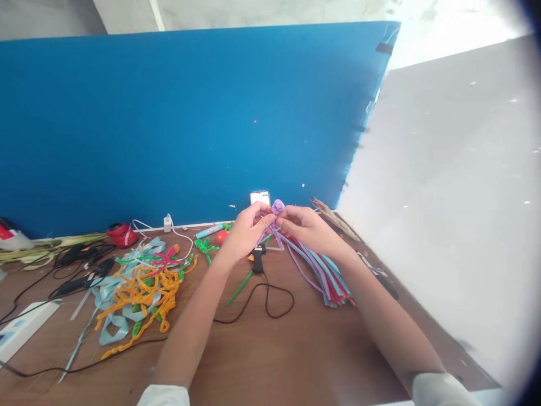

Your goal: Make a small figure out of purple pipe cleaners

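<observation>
Person at bench (pixel 270 366), both arms reaching forward, pale sleeves at the lower edge. Left hand (pixel 249 228) and right hand (pixel 303 225) pinch a purple ribbon piece (pixel 278 207) between thumbs and fingers, gripping it just below its rounded, rolled-looking head. Piece is up between the fingertips, roughly mid-view, head upward, thin purple tails hanging down under the hands. Exact finger contact partly hidden.

Phone (pixel 260 197) with lit screen stands behind the hands, against the blue panel (pixel 203 124). Black glue gun (pixel 258 259) lies below the left hand, its dark cord looping on the bench; green stick (pixel 239 288) slants beside it. Ribbon bundle (pixel 323 273) in purple, light blue and pinkish red fans out under the right forearm. Dry brown husk (pixel 336 219) sits behind that forearm, near the corner by the white panel (pixel 448 192).

Left side is crowded: tangled orange fuzzy stems (pixel 158 288) over light blue ribbon (pixel 113 332), pink and green bits mixed in. Green fuzzy piece (pixel 205 248), blue-and-white tube (pixel 209 230) and red round item (pixel 222 237) lie nearer the left hand. Farther left: white charger (pixel 167 224), red roll (pixel 122 235), black cables, white power strip (pixel 26 329).
</observation>
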A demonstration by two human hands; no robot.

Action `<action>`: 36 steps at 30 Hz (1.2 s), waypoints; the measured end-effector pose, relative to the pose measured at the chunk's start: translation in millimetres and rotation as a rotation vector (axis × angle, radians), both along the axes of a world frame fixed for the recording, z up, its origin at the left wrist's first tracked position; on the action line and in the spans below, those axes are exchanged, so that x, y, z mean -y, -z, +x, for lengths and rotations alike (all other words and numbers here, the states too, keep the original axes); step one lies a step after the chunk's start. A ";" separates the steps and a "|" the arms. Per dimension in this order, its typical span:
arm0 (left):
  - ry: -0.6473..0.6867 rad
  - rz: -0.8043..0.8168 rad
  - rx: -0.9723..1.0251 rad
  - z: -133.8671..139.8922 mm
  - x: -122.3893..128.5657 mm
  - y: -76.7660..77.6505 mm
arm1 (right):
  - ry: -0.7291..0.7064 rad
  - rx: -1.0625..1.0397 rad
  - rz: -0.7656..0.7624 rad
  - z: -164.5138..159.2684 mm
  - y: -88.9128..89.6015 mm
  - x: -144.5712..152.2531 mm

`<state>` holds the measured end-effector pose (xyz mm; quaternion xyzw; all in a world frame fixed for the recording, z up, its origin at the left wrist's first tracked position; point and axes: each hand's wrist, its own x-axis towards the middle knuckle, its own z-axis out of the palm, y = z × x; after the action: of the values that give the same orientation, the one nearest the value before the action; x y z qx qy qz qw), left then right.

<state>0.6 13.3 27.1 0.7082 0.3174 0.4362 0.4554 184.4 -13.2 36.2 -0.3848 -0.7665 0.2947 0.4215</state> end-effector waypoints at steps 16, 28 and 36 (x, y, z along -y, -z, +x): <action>0.129 -0.039 -0.043 11.6 10.9 -0.2 | 0.062 -0.260 0.043 4.9 -3.5 -0.5; 0.098 0.004 -0.082 12.6 14.9 -1.0 | 0.088 -0.312 0.074 3.0 -0.2 -1.9; 0.179 -0.055 -0.031 11.6 13.5 -2.0 | 0.036 -0.336 0.064 -0.6 -4.8 5.1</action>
<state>12.2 -0.2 29.1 0.7276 0.2716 0.3740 0.5069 183.9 -18.3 41.0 -0.3304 -0.6872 0.3226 0.5609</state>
